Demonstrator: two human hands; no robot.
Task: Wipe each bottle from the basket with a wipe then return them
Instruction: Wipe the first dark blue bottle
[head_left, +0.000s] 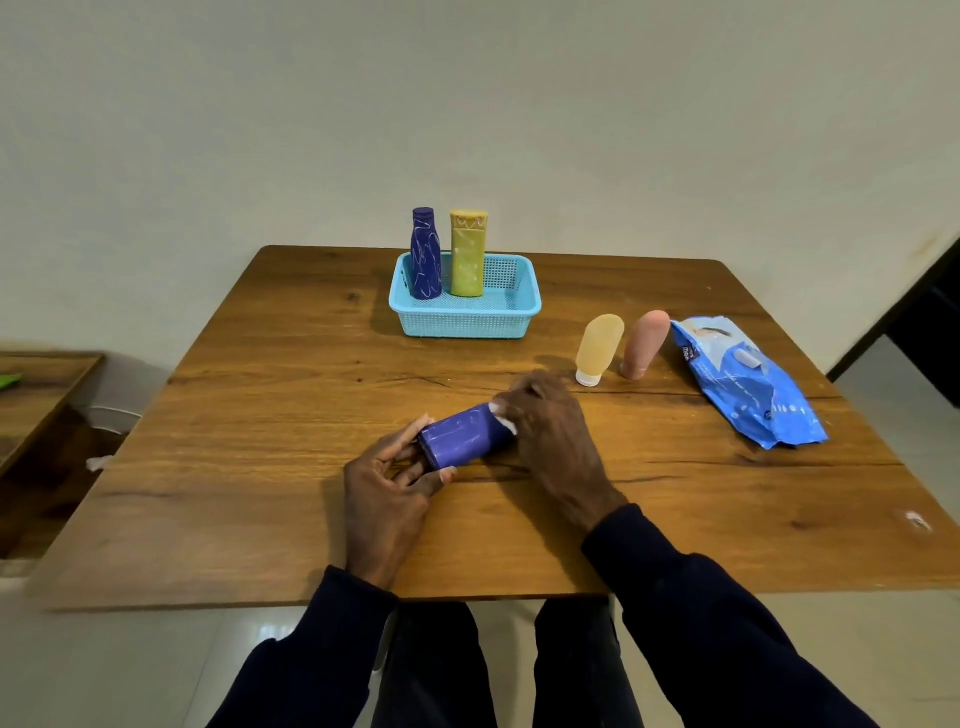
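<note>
Presently, head view: wiping step in hand. Purple bottle (465, 436) lay on its side at frame centre, low over the table (260, 467); contact unclear. Left hand (387, 488) grasped its base end; right hand (550, 436) curled over the other end, pinching a wipe (506, 418) against it. Basket (465, 317), upper centre, held a dark blue bottle (426, 254) and a yellow bottle (468, 254) upright. Orange tube (600, 348) and pink tube (644, 345) stood right of centre beside the wipe pack (748, 384). Judged next: finish rubbing, then stand the bottle in the basket's free right side.
</note>
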